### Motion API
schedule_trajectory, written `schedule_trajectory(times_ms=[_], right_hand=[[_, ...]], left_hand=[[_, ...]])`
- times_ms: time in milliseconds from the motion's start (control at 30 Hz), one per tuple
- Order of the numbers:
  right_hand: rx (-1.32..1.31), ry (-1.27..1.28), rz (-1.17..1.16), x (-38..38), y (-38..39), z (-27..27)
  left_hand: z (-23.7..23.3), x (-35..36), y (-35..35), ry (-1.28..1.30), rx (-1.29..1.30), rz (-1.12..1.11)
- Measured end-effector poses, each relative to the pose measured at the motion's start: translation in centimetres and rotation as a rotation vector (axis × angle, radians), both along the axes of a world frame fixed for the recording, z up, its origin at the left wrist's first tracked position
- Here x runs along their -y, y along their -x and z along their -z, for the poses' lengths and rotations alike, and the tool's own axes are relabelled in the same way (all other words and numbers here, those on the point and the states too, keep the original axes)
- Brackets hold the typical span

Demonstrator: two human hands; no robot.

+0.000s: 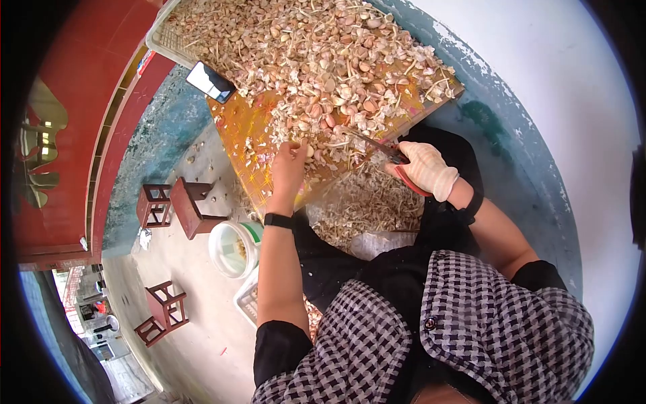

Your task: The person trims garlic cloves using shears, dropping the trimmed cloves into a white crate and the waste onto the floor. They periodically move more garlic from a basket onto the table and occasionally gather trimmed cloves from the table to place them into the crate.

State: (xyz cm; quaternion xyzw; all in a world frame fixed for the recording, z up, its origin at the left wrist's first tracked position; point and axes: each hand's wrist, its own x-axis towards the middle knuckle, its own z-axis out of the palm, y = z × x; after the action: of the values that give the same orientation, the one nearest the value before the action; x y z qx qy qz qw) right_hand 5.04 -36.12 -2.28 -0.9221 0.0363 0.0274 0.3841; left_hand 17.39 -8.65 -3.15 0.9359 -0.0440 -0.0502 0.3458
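Observation:
Garlic cloves, stems and loose skins lie heaped (pixel 323 67) on a table with a yellow patterned top (pixel 232 128). My left hand (pixel 289 168), bare, is at the near edge of the heap, its fingers pinched together beside a pale clove (pixel 309 151); whether it grips that clove is unclear. My right hand (pixel 425 167) wears a whitish glove and is closed round red-handled scissors (pixel 393 153). Their blades point left over the near edge of the heap, to the right of my left hand.
A phone (pixel 210 82) lies at the table's left edge beside a white basket (pixel 161 40). Below the table are more stems and skins (pixel 370 205). A white bucket (pixel 232 250) stands left of my left forearm, with dark red stools (pixel 192 209) beyond it.

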Motion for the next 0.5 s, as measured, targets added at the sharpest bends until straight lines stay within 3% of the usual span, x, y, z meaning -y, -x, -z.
schedule_trajectory(times_ms=[200, 300, 400, 500], right_hand=[[0.091, -0.029, -0.013, 0.4, 1.0, 0.1], [0.040, -0.038, 0.002, 0.3, 1.1, -0.5], [0.014, 0.027, -0.030, 0.1, 1.4, -1.5], [0.147, 0.191, -0.079, -0.7, 1.7, -2.0]], left_hand=[[0.8, 0.2, -1.4, -0.161, 0.021, 0.226], [0.2, 0.4, -1.2, -0.178, 0.058, 0.225], [-0.5, 0.1, -0.8, 0.482, -0.186, -0.133], [-1.1, -1.7, 1.0, 1.247, -0.541, -0.292]])
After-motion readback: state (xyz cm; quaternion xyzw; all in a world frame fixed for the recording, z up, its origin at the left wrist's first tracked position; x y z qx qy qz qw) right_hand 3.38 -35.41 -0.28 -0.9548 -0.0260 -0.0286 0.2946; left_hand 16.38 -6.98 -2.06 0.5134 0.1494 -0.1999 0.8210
